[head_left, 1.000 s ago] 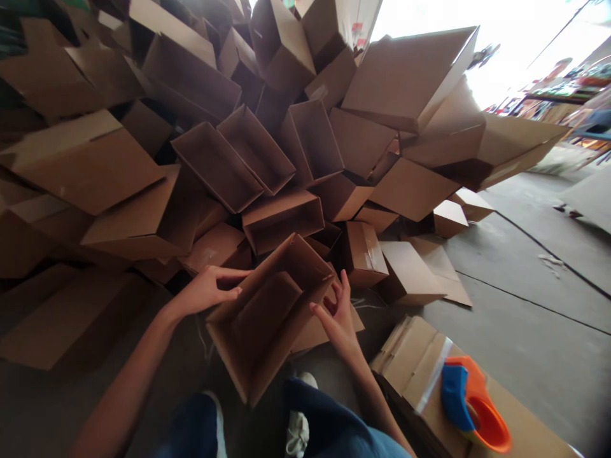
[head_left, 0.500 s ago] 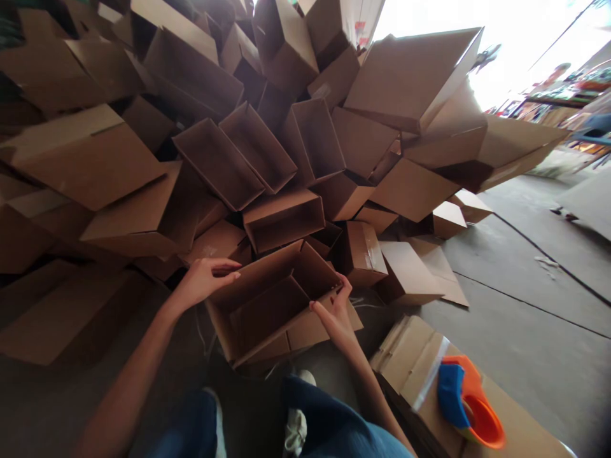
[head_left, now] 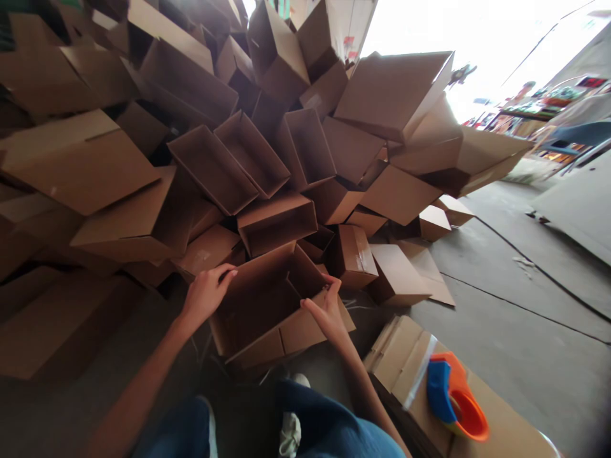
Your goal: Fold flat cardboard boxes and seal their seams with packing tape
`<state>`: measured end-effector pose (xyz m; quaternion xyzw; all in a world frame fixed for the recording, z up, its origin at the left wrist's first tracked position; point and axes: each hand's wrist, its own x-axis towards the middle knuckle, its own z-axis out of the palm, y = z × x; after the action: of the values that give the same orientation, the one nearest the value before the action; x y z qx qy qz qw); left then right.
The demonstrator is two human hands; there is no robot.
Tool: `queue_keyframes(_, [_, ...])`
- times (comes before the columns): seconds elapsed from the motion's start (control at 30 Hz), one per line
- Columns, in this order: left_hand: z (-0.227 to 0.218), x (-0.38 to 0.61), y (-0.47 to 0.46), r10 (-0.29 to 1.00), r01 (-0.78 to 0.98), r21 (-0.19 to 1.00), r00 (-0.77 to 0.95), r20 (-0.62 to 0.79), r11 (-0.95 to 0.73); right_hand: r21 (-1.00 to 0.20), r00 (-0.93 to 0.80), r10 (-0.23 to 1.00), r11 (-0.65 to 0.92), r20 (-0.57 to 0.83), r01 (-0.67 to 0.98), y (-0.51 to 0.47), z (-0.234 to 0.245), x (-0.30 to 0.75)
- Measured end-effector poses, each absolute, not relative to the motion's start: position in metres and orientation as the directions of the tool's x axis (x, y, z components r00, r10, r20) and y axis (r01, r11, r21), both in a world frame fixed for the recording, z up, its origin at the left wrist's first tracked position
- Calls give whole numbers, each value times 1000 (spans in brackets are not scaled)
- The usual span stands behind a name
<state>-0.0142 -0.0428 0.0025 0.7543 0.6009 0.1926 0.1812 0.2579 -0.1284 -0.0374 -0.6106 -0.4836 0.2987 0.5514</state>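
The open brown cardboard box (head_left: 260,305) had dropped lower. The right hand (head_left: 324,312) pinched its rim, the left hand (head_left: 206,296) curved loosely beside it; the floppy flap (head_left: 291,337) seemed to need folding.

Open carton (head_left: 260,305): sitting directly before us, between our left hand (head_left: 206,296) and right hand (head_left: 324,312).
Carton pile (head_left: 214,159): rising behind the open carton and spreading to our left.
Tape dispenser (head_left: 451,397): lying on a flat carton (head_left: 396,346), to our right.
Concrete floor (head_left: 506,273): stretching along the pile's right side.
Shelving (head_left: 520,111): standing well beyond the pile, at far right.
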Motion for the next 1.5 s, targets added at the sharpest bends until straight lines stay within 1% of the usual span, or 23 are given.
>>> queue_keyframes(0.07, [2,-12,-42,980,856,478,186,71,-197,-944,343,919,78,192,321,-127,-38,259])
queue_keyframes(0.13, [0,-12,-40,980,854,480,185,79,-200,-909,328,918,76,225,410,-125,-37,260])
queue_keyframes(0.2, [-3,-11,-37,972,826,512,200,124,-235,-858,309,917,63,252,510,-124,-37,260])
queue_keyframes(0.27, [-7,-11,-34,959,784,553,211,192,-283,-813,294,923,34,249,581,-123,-36,260])
queue_keyframes(0.43, [-16,-11,-32,923,679,631,208,325,-375,-775,298,935,-42,192,631,-126,-32,258])
queue_keyframes(0.53, [-17,-8,-32,906,558,719,180,382,-414,-762,296,934,-41,201,646,-129,-31,256])
queue_keyframes(0.6, [-16,-4,-33,908,473,778,152,390,-413,-757,289,934,-33,208,652,-130,-30,255])
queue_keyframes(0.67, [-14,-3,-35,918,399,828,138,371,-394,-757,283,938,-34,202,653,-130,-29,256])
queue_keyframes(0.77, [-15,-12,-41,941,300,895,173,290,-331,-762,285,940,-45,186,646,-130,-28,257])
queue_keyframes(0.9, [-24,-48,-53,936,219,954,327,128,-207,-770,286,942,-52,173,636,-131,-29,257])
queue_keyframes(1.0, [-34,-71,-60,877,157,984,481,-4,-82,-783,287,941,-40,179,621,-130,-31,258])
queue_keyframes(1.07, [-42,-76,-61,851,149,989,519,-78,0,-797,286,941,-28,184,604,-129,-32,258])
queue_keyframes(1.17, [-59,-70,-57,886,167,984,444,-136,67,-829,258,942,36,214,557,-127,-36,259])
queue_keyframes(1.23, [-73,-62,-54,912,147,984,382,-145,95,-847,242,938,89,248,524,-125,-38,260])
queue_keyframes(1.3, [-87,-53,-50,925,91,991,359,-125,99,-855,242,932,118,271,505,-124,-39,259])
queue_keyframes(1.4, [-102,-42,-45,939,-15,993,327,-106,118,-856,258,926,115,277,505,-124,-39,256])
queue_keyframes(1.5, [-110,-33,-42,949,-81,984,287,-127,157,-855,267,929,89,256,510,-125,-37,255])
